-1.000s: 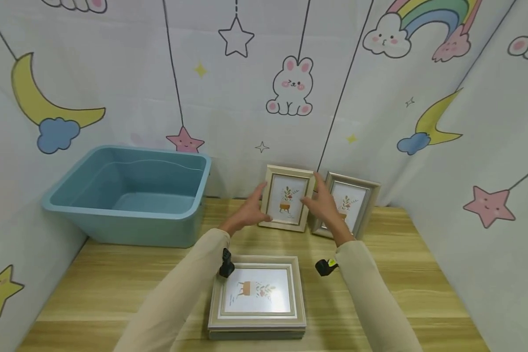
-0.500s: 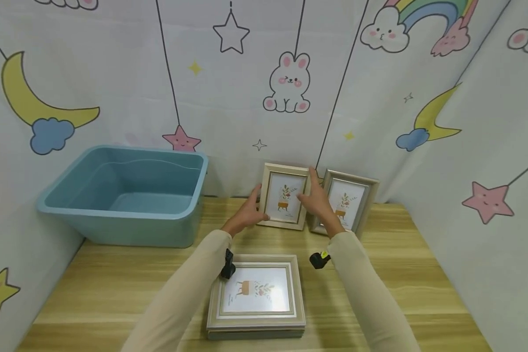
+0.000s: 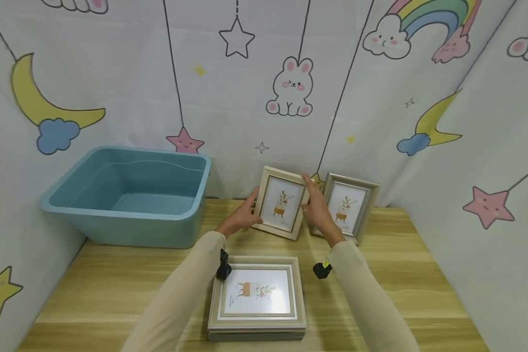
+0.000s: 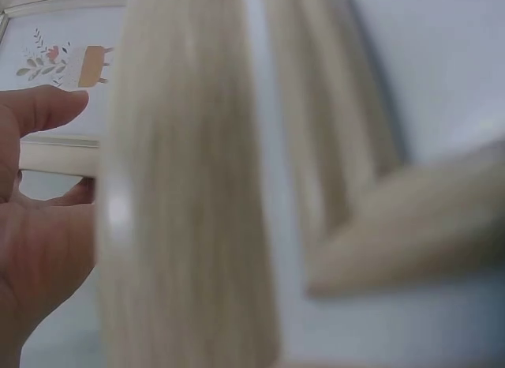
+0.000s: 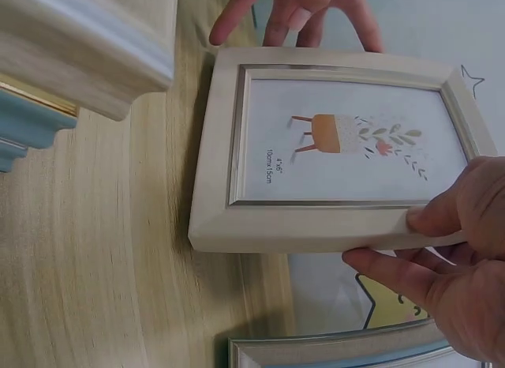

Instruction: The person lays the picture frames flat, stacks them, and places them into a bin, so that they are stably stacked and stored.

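A cream picture frame (image 3: 282, 203) with a potted-plant print stands tilted at the back of the table. My right hand (image 3: 319, 215) grips its right edge, thumb on the front and fingers behind, as the right wrist view shows. Along the left edge, my left hand (image 3: 241, 215) has its fingers spread, with the fingertips right at the rim in the right wrist view. The left wrist view has the thumb (image 4: 59, 107) overlapping the front of the frame. Nearer to me lies a stack of larger frames (image 3: 257, 293), face up.
A silver-toned picture frame (image 3: 364, 210) leans against the wall just right of the cream one. At the left stands a deep blue plastic tub (image 3: 132, 230). A white patterned cloth (image 3: 246, 107) hangs behind the wood-grain table (image 3: 127, 293).
The cream frame has tilted, and its lower edge has come a little toward me. My right hand has shifted left and closed on the frame's right edge.
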Demonstrator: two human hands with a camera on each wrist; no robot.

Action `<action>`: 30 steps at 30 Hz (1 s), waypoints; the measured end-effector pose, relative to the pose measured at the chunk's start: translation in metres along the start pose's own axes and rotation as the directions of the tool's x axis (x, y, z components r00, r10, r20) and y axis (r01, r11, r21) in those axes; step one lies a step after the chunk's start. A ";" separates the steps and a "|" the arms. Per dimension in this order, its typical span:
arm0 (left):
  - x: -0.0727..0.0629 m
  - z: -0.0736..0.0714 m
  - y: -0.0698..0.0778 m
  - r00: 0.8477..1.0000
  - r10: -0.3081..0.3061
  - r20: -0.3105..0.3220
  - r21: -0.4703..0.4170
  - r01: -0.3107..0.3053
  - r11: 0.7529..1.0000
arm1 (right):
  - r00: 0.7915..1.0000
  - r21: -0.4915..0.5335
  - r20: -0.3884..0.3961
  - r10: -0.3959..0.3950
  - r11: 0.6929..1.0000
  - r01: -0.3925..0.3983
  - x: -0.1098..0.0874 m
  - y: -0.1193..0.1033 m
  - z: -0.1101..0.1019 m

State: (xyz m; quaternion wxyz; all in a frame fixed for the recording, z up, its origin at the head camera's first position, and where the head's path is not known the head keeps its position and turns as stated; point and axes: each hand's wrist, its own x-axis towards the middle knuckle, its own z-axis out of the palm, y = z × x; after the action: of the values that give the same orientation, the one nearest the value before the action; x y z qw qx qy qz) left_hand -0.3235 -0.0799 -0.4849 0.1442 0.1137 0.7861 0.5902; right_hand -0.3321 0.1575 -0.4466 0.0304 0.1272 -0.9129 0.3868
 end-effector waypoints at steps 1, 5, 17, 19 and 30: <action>0.000 0.000 0.000 1.000 0.001 0.005 -0.005 -0.001 1.000 | 1.000 0.004 -0.005 -0.001 1.000 0.001 -0.001 0.000 0.000; -0.001 -0.002 0.003 1.000 0.005 0.014 -0.004 -0.005 1.000 | 0.999 0.006 -0.035 0.012 1.000 -0.012 -0.005 -0.001 -0.004; -0.028 -0.006 0.038 0.996 0.036 -0.076 -0.054 -0.040 0.998 | 0.991 0.028 -0.109 -0.081 0.996 0.084 -0.026 -0.039 -0.033; -0.036 -0.003 0.044 0.994 0.046 -0.098 -0.078 -0.054 0.996 | 0.989 0.016 -0.115 -0.097 0.995 0.100 -0.033 -0.046 -0.039; -0.075 0.009 0.063 0.969 0.086 -0.232 -0.148 -0.123 0.981 | 0.962 0.014 -0.176 -0.208 0.977 0.214 -0.058 -0.070 -0.056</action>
State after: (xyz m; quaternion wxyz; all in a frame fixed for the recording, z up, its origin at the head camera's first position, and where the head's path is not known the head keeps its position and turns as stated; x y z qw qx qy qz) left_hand -0.2502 -0.0804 -0.4194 0.0318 0.0756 0.7400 0.6676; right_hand -0.2608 0.1625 -0.3679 0.1489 0.1900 -0.8814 0.4061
